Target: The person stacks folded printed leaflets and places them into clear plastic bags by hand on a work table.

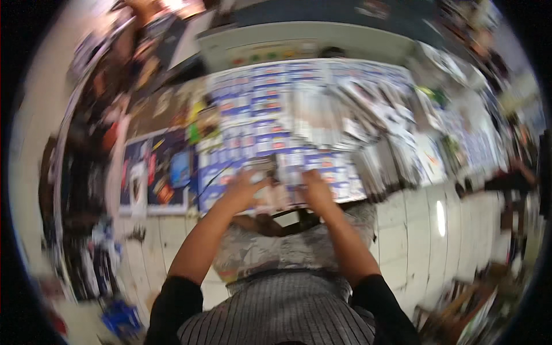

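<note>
Low at the table's near edge, a small stack of printed sheets (278, 195) stands between my two hands, its details smeared by blur. My left hand (246, 188) grips its left side, thumb toward the middle. On the right side, my right hand (315, 188) is closed at the edge of the same stack, its fingertips blurred. Beneath lies a table covering of blue and white printed sheets (233, 138). Beyond my right hand, long overlapping rows of folded printed papers (322, 118) fan across the table.
More folded stacks (382, 164) reach the right front edge. At left lies a dark printed board (155, 172) with a bright blue patch. A pale panel (305, 43) rises along the back. Cluttered shelves (86, 190) line the left, and a person's arm (512, 178) shows far right.
</note>
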